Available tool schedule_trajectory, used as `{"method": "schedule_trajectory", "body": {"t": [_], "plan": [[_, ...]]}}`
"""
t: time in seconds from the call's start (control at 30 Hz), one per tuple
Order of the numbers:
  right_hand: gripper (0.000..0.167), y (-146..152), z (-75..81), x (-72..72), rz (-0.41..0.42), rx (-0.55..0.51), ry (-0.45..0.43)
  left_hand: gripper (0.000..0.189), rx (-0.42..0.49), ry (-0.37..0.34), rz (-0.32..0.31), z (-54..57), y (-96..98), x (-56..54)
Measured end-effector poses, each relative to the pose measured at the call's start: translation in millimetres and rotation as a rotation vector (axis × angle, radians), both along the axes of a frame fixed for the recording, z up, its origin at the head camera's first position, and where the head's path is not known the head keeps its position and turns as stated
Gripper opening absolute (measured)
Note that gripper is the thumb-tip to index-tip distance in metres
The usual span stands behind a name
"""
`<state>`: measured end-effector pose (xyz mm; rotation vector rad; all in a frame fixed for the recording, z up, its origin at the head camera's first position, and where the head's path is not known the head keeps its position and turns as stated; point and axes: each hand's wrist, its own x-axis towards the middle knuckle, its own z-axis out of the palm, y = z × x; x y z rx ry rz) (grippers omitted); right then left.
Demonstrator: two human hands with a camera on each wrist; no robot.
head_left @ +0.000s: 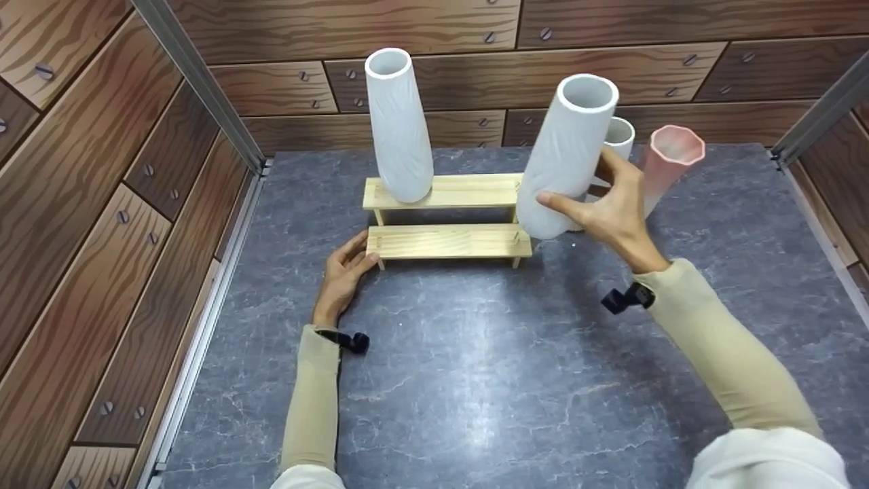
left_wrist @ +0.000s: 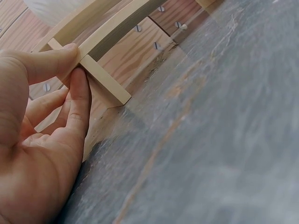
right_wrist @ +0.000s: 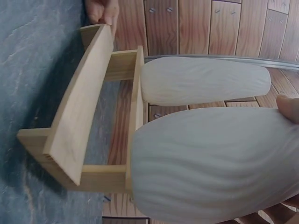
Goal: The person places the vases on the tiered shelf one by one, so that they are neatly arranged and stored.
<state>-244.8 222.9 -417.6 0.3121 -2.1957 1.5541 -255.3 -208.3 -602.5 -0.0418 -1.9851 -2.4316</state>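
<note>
My right hand (head_left: pixel 614 207) grips a tall white vase (head_left: pixel 567 153) by its side, thumb in front and fingers behind. The vase tilts a little and overlaps the right end of a two-step wooden shelf (head_left: pixel 448 241) in the head view; its wavy ridges show in the right wrist view. With thumb and fingertips, my left hand (head_left: pixel 341 275) pinches the left end of the lower step, as the left wrist view (left_wrist: pixel 51 116) shows. A second white vase (head_left: pixel 400 129) stands upright on the left of the upper step.
Behind the right hand stand a pink vase (head_left: pixel 669 159) with a faceted rim and another white vase (head_left: pixel 619 132), partly hidden. The grey marbled tabletop (head_left: pixel 461 380) is bounded by wood-patterned walls (head_left: pixel 434 85) at the back and sides.
</note>
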Motion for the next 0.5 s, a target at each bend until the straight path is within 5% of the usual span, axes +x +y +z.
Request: {"method": "schedule_trajectory", "body": {"t": [0.5], "plan": [[0.067,-51,34.2,-15.0,0.014,0.002,0.056,0.061,-0.009,0.009,0.006,-0.3,-0.7,-0.4]]}}
